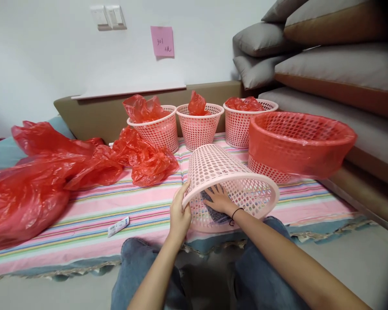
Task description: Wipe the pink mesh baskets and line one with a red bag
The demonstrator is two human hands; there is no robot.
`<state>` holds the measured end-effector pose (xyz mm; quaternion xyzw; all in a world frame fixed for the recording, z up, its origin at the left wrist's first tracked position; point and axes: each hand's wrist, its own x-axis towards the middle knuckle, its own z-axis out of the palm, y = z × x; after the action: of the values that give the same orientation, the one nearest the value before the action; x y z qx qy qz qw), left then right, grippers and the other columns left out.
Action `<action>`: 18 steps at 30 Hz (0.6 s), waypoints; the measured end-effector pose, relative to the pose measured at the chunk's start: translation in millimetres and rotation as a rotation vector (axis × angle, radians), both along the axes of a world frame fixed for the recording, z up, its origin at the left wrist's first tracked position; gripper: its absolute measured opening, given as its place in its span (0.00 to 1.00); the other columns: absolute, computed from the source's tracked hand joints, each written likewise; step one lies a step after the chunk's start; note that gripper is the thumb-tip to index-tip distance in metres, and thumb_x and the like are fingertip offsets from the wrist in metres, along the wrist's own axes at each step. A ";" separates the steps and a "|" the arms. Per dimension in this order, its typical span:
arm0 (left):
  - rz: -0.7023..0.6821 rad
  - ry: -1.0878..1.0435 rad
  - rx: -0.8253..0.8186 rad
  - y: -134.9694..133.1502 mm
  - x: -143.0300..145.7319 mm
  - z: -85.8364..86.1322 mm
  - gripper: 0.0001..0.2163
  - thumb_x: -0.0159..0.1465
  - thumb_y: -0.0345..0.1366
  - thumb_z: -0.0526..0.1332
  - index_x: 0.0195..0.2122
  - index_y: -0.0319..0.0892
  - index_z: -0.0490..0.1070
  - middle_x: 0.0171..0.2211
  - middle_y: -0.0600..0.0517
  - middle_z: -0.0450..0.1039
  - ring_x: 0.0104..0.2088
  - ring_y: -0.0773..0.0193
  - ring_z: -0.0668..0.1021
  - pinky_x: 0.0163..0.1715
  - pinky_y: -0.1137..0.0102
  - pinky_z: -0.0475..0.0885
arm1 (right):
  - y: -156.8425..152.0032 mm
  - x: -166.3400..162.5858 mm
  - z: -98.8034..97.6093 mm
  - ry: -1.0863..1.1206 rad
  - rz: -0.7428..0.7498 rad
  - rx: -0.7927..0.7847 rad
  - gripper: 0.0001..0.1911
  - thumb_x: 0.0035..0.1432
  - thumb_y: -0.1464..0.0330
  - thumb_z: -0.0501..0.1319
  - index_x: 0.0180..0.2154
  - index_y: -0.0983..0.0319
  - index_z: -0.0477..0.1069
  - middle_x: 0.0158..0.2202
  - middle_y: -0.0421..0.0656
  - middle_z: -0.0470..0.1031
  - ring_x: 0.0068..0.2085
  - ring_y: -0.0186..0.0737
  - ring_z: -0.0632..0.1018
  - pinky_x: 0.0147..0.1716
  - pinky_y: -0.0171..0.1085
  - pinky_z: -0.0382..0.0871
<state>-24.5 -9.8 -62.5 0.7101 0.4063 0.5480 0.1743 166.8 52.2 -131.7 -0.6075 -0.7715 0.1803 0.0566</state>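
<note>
A pink perforated plastic basket (210, 161) lies tipped on its side, its mouth turned toward me. My left hand (180, 212) is closed around the left side of its rim. Reaching through the mouth, my right hand (220, 200) has its fingers spread flat on a dark grey cloth (217, 215) against the basket's inner wall. A black band circles the right wrist. To the right stands another pink basket with a red plastic bag (297, 155) stretched over its rim and upper sides.
Several pink baskets (200, 129) holding red bags stand along the back. Crumpled red plastic bags (84, 168) cover the left. A small white label (118, 226) lies on the striped cloth (142, 202). Grey-brown cushions (339, 69) are stacked at right. A pink note (162, 41) hangs on the wall.
</note>
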 end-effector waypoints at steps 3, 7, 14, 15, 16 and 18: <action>-0.005 0.015 0.009 -0.2 -0.1 -0.3 0.28 0.61 0.23 0.52 0.63 0.45 0.65 0.61 0.46 0.70 0.62 0.56 0.71 0.63 0.55 0.65 | -0.9 1.6 -1.7 -0.033 0.017 0.003 0.38 0.66 0.49 0.53 0.71 0.52 0.45 0.74 0.47 0.39 0.72 0.62 0.39 0.67 0.61 0.34; -0.004 0.026 0.022 -0.7 -0.7 1.9 0.28 0.62 0.22 0.51 0.63 0.45 0.64 0.61 0.45 0.69 0.62 0.56 0.71 0.63 0.55 0.65 | -2.0 1.8 4.3 -0.046 0.021 0.022 0.38 0.66 0.50 0.52 0.71 0.51 0.44 0.74 0.47 0.41 0.72 0.63 0.40 0.67 0.61 0.37; -0.003 0.006 0.024 -2.6 -0.6 3.1 0.26 0.63 0.23 0.52 0.63 0.45 0.64 0.61 0.45 0.70 0.62 0.56 0.71 0.62 0.56 0.66 | -3.9 -0.7 12.6 -0.043 -0.006 0.011 0.39 0.65 0.48 0.52 0.71 0.50 0.43 0.74 0.47 0.40 0.71 0.71 0.39 0.63 0.71 0.39; -0.005 0.006 0.029 -2.7 -0.3 2.3 0.27 0.63 0.23 0.52 0.63 0.45 0.64 0.61 0.45 0.70 0.62 0.56 0.71 0.63 0.56 0.65 | -3.9 -0.5 11.1 -0.045 0.003 -0.003 0.39 0.65 0.47 0.52 0.71 0.50 0.43 0.74 0.46 0.39 0.71 0.71 0.38 0.63 0.71 0.38; -0.006 0.007 0.033 -2.7 0.0 1.4 0.27 0.62 0.23 0.52 0.63 0.45 0.64 0.61 0.45 0.70 0.62 0.56 0.71 0.63 0.56 0.65 | -3.8 -0.2 9.2 -0.046 0.012 -0.015 0.40 0.64 0.46 0.53 0.71 0.49 0.43 0.74 0.45 0.39 0.71 0.71 0.37 0.63 0.71 0.36; -0.005 0.007 0.042 -2.5 0.3 -0.5 0.28 0.61 0.22 0.52 0.63 0.45 0.64 0.61 0.45 0.70 0.62 0.57 0.71 0.63 0.56 0.65 | -3.3 0.3 5.4 -0.045 0.020 -0.028 0.41 0.64 0.45 0.52 0.71 0.48 0.42 0.75 0.44 0.37 0.71 0.71 0.36 0.64 0.70 0.34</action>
<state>-24.2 -12.3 -63.1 0.7166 0.3937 0.5533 0.1592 167.1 48.8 -126.3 -0.6044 -0.7761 0.1776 0.0288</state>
